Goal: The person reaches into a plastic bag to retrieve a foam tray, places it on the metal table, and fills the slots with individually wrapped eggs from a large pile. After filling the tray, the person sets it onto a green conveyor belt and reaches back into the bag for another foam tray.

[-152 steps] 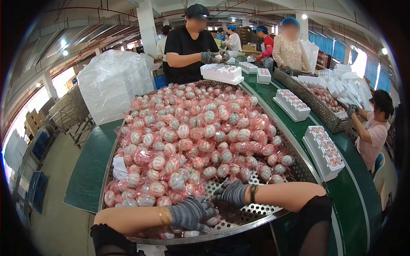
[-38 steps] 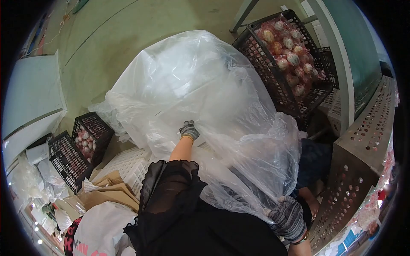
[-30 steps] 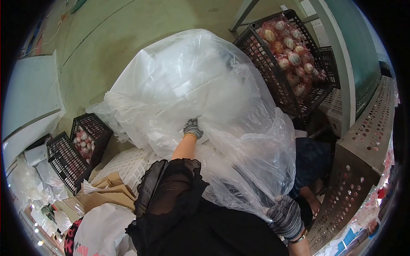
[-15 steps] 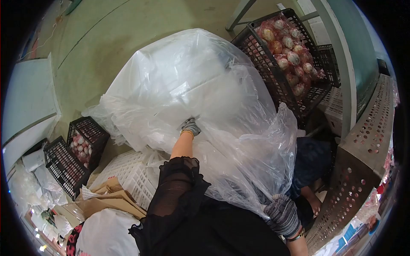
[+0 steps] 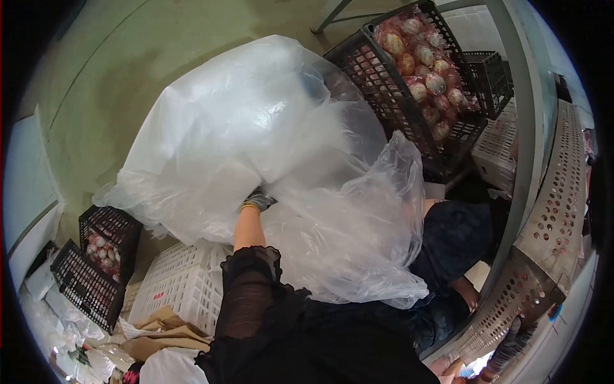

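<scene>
My left arm reaches straight up and away from me: black sheer sleeve to the elbow, bare forearm, a gold bangle [image 5: 248,206] at the wrist. My left hand [image 5: 258,200], in a grey knit glove, is pushed into a fold of the large clear plastic bag [image 5: 256,121]. The fingers are buried under the film, so I cannot tell how far they are closed or whether they grip it. The bag billows above the fingers and to both sides, and drapes down to their right over my lap.

Far left of the fingers and lower, two black plastic lattice crates [image 5: 89,269] sit on the floor. The upper one holds a few pink-wrapped round pieces [image 5: 102,246]. Just below the fingers is a white plastic lattice crate [image 5: 179,291], with brown cardboard sheets [image 5: 160,326] at its lower edge.

Up and to the right of the fingers, against the bag's edge, a tilted black plastic crate [image 5: 384,70] is heaped with pink-wrapped egg-shaped balls [image 5: 425,70]. Further right come a second white lattice crate [image 5: 495,147] and a perforated metal wall [image 5: 550,211]. Below that wall, at the bottom right edge, a strip of striped grey glove looks to be my right hand [image 5: 508,342]. Too little shows to tell how its fingers are set.
</scene>
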Demonstrator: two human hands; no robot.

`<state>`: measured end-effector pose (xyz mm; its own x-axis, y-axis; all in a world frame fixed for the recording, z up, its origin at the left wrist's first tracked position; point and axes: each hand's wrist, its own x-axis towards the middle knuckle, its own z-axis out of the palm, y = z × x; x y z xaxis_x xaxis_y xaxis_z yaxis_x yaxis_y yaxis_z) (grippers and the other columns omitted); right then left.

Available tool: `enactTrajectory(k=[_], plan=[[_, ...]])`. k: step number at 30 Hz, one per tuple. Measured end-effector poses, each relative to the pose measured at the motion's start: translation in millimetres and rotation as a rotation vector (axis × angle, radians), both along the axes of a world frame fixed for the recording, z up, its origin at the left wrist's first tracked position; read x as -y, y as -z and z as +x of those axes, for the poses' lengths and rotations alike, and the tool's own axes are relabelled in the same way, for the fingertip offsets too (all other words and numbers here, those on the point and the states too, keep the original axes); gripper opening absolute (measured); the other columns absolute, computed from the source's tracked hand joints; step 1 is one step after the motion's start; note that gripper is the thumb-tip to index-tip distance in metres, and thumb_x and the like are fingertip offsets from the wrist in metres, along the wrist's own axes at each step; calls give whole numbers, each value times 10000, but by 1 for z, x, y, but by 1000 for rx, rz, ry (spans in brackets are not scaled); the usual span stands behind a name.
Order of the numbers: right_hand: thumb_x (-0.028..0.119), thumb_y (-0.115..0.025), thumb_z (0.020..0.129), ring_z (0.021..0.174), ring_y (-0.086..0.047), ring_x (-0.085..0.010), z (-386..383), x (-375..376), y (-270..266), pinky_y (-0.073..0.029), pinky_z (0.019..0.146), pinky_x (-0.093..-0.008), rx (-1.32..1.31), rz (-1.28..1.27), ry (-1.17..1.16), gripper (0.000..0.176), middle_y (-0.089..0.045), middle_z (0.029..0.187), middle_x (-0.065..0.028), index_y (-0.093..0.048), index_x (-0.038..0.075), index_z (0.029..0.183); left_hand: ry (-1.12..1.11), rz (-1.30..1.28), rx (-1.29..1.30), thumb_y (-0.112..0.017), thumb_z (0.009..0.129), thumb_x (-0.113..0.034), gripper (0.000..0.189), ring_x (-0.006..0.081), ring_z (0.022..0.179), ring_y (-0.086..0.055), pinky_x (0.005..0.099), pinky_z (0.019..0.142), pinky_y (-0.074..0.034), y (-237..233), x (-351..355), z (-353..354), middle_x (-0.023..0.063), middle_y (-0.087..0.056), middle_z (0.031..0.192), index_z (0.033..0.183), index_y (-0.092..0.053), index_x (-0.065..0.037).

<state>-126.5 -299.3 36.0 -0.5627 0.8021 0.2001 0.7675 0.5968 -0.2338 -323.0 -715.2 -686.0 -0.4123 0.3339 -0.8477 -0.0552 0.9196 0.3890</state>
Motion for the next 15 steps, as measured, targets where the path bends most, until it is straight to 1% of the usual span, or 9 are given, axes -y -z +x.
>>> enactTrajectory(k=[2, 3, 5, 8, 11, 12, 13, 14, 15], plan=[[200, -603, 892, 970, -496, -186, 5, -1, 4, -406, 880, -310, 27, 14, 3, 411, -549, 1104, -82, -462, -24, 1207, 9, 75, 85, -679, 653, -597, 970, 336, 1364, -197, 393, 1117, -203, -34, 3, -13, 186, -242, 1464, 1426, -259, -190], [199, -599, 895, 959, -500, -183, 1, -2, 4, -407, 877, -305, 7, -11, 16, 403, -553, 1094, -84, -463, -25, 1201, 19, 33, 191, -681, 628, -642, 1059, 328, 1368, -189, 383, 1121, -192, -58, 0, -22, 187, -232, 1467, 1434, -228, -127], [185, -598, 895, 942, -512, -173, 2, 2, 2, -414, 868, -296, -12, -1, 56, 400, -564, 1083, -88, -461, -29, 1204, 72, 73, 162, -682, 619, -651, 1106, 322, 1372, -183, 376, 1122, -188, -61, 9, -20, 188, -220, 1471, 1433, -203, -76], [236, -662, 850, 1028, -513, -210, 15, -9, -3, -424, 906, -326, 54, 12, 76, 549, -542, 1179, -122, -436, -17, 1282, 92, 100, 211, -695, 608, -648, 1167, 313, 1377, -174, 366, 1123, -185, -70, 21, -26, 197, -199, 1475, 1430, -159, -16], [241, -667, 843, 1030, -509, -199, -4, 3, 8, -415, 911, -330, -40, -22, -48, 531, -549, 1174, -106, -460, -6, 1265, 193, 95, 157, -731, 598, -612, 1196, 311, 1375, -177, 364, 1122, -188, -88, 17, -30, 207, -195, 1472, 1430, -132, 5], [238, -665, 844, 1030, -509, -195, -5, 4, 10, -409, 914, -329, -58, -63, -73, 520, -552, 1174, -102, -467, -3, 1259, 245, 88, 105, -745, 594, -596, 1202, 312, 1374, -180, 364, 1122, -189, -103, 12, -35, 210, -197, 1470, 1430, -127, 7], [236, -664, 844, 1029, -509, -192, -4, 2, 12, -404, 918, -327, -83, -102, -99, 508, -554, 1174, -98, -474, 0, 1253, 187, 191, 54, -778, 591, -542, 1202, 333, 1358, -211, 370, 1116, -203, -122, 11, -39, 225, -207, 1461, 1419, -129, 37], [234, -662, 844, 1029, -508, -188, -4, 2, 14, -399, 921, -325, -112, -142, -123, 497, -556, 1174, -93, -481, 4, 1246, 164, 166, 69, -773, 590, -545, 1199, 334, 1350, -230, 371, 1108, -216, -155, 10, -49, 225, -220, 1456, 1420, -130, 34], [219, -658, 839, 1026, -509, -184, -15, 6, 12, -389, 929, -315, -19, -126, -107, 477, -559, 1177, -96, -493, 6, 1232, 146, 143, 79, -767, 589, -548, 1197, 335, 1341, -248, 372, 1101, -230, -190, 8, -58, 225, -234, 1451, 1421, -131, 31]])
